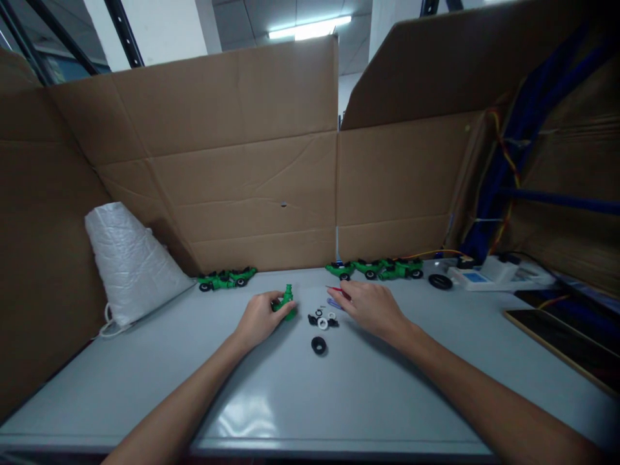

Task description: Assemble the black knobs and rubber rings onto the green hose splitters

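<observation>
Over the desk (358,400), right hand (372,306) and left hand (259,318) work facing finished-looking toys (371,269); left fingers clamp a green body (288,297), right ones touch a red tool (334,289), grip unclear; black tyre (313,345) and smaller pieces (312,320) lie loose, seemingly unfitted.

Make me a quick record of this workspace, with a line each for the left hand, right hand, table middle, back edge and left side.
Left hand: the hand grips a green toy part
Right hand: the hand is at a red tool; how firm the grip is, I cannot tell
Table middle: small black and white parts, with a black wheel nearer the person
Back edge: green toy vehicles in two groups, before a cardboard wall
Left side: a white bag on the table
</observation>
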A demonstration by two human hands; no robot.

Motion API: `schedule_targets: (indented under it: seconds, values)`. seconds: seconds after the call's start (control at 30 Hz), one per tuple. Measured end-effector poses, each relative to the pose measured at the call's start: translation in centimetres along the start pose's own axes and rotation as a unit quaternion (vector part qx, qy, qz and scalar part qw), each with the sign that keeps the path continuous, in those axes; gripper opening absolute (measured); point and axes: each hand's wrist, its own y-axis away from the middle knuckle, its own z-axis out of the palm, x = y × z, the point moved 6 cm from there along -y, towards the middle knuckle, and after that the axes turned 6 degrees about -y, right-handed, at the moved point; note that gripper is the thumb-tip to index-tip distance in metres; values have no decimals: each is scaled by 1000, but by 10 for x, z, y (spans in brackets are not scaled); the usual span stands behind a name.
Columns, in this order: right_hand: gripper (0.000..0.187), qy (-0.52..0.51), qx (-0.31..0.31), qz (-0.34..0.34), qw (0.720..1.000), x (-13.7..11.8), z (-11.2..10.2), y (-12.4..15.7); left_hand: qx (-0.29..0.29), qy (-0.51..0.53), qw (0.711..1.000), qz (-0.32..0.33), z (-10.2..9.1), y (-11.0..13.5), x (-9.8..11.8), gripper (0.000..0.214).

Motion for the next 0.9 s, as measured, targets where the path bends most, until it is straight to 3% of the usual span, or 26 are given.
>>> schedule_targets:
  seconds: [0.3,0.67,0.9]
  values:
    - [47,11,3,6,1000,3,3,1,12,-66,996,53,-1,5,12,44]
    - [49,13,-17,11,1000,4,8,3,1,-83,995,46,2,9,7,59]
    - [49,22,-30,23,999,5,7,2,34,13,998,42,-2,3,4,46]
